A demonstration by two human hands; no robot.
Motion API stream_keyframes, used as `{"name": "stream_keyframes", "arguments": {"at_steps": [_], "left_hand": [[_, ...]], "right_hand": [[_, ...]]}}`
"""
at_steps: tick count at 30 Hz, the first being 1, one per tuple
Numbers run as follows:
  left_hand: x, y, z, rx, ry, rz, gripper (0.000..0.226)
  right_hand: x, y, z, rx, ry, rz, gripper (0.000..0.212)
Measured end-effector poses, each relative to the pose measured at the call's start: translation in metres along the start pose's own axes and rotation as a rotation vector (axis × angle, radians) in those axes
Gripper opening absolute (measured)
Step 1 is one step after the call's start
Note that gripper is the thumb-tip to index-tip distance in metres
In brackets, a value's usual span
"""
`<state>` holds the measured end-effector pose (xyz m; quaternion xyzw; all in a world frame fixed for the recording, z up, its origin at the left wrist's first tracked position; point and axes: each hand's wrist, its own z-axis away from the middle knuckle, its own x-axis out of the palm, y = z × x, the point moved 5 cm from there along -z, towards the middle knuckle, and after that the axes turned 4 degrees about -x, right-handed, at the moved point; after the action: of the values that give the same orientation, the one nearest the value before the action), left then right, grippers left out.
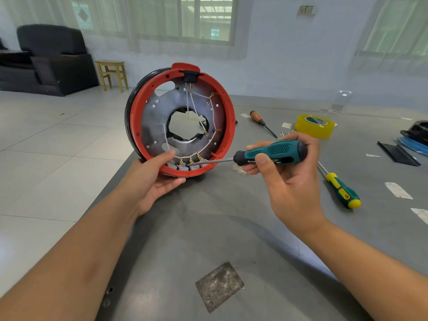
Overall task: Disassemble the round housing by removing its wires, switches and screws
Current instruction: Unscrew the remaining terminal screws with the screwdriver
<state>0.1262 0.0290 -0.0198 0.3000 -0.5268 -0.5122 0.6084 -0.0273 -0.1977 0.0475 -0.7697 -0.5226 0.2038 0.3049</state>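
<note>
At frame centre the round red housing stands on edge on the grey table, gripped underneath by the left hand. The right hand grips a teal screwdriver, tip at the grey switches.

Both forearms bare, reaching forward. Left hand palm up, cupped under the bottom rim of the housing, thumb up over the rim's inner edge. Right hand higher and to the right, fingers curled round the screwdriver handle, thumb on the near side, shaft pointing left into the housing
</note>
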Motion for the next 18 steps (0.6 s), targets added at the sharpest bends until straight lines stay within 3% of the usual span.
{"name": "stream_keyframes", "arguments": {"at_steps": [3,15,18], "left_hand": [[-0.002,-0.001,0.0,-0.018,-0.023,0.025,0.017],[0.011,-0.015,-0.003,0.017,0.028,0.015,0.049],[0.012,-0.017,-0.003,0.034,0.033,0.016,0.045]], "right_hand": [[-0.001,0.001,-0.001,-0.001,0.007,0.018,0.036],[-0.006,-0.006,-0.007,-0.008,0.043,0.061,0.036],[-0.006,-0.008,-0.008,-0.004,0.055,0.064,0.036]]}}
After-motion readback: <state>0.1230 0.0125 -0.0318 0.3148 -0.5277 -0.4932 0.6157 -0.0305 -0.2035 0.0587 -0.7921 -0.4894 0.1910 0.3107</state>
